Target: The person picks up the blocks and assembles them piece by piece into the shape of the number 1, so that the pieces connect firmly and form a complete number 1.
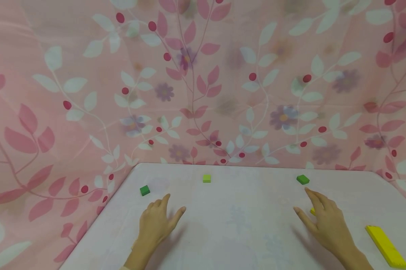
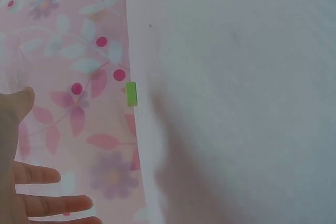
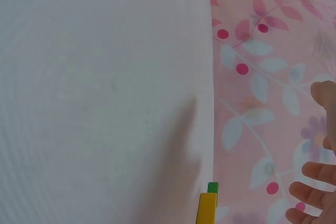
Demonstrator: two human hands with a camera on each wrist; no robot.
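Observation:
My left hand (image 1: 154,221) hovers over the left side of the table with thumb and fingers spread, holding nothing. Beyond its fingertips lies a dark green block (image 1: 144,190). Over the right side, my right hand (image 1: 328,221) is likewise spread and holds nothing. It partly hides a small yellow block (image 1: 312,211), which shows past the thumb. Just beyond the right fingertips rests another green block (image 1: 303,179). A light green block (image 1: 207,178) sits near the far edge, between the hands. In the right wrist view, the yellow block (image 3: 206,208) overlaps the green block (image 3: 212,187).
A long yellow block (image 1: 386,246) lies to the right of the right hand, near the table's right side. The white-covered table (image 1: 236,240) ends at a pink floral curtain (image 1: 203,82) behind it, which also hangs along the left side.

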